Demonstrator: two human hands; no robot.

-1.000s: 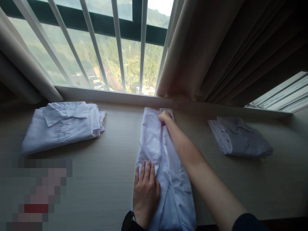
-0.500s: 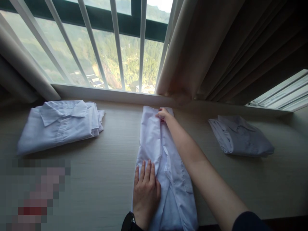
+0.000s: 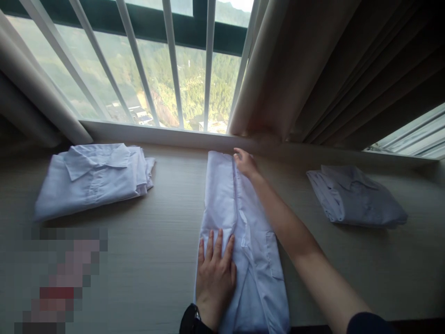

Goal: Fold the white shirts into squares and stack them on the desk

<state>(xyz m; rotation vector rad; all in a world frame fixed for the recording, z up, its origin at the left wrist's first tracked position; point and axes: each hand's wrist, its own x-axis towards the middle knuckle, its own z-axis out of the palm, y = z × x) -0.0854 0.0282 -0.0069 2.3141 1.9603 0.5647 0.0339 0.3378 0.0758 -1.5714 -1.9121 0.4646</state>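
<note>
A long white garment (image 3: 222, 195), folded lengthwise into a narrow strip, lies in front of me, with a pocket showing on its right part. My left hand (image 3: 215, 273), a black watch on its wrist, presses flat on the lower left of the cloth with its fingers spread. At the far end, my right hand (image 3: 246, 163) is over the top right edge of the garment. Its thumb and index finger are apart, with no cloth visible between them; the other fingers are partly hidden.
One folded white collared shirt (image 3: 97, 174) lies to the left, and another folded white collared garment (image 3: 354, 195) to the right. All rest on a pale wood-grain surface (image 3: 156, 241). Behind are a barred window (image 3: 156, 74) and grey-brown curtains (image 3: 313, 69). A blurred-out patch covers the lower left.
My right hand has moved slightly toward the far edge of the garment and its thumb and index finger have parted. My left hand stays on the cloth, fingers spread a little wider.
</note>
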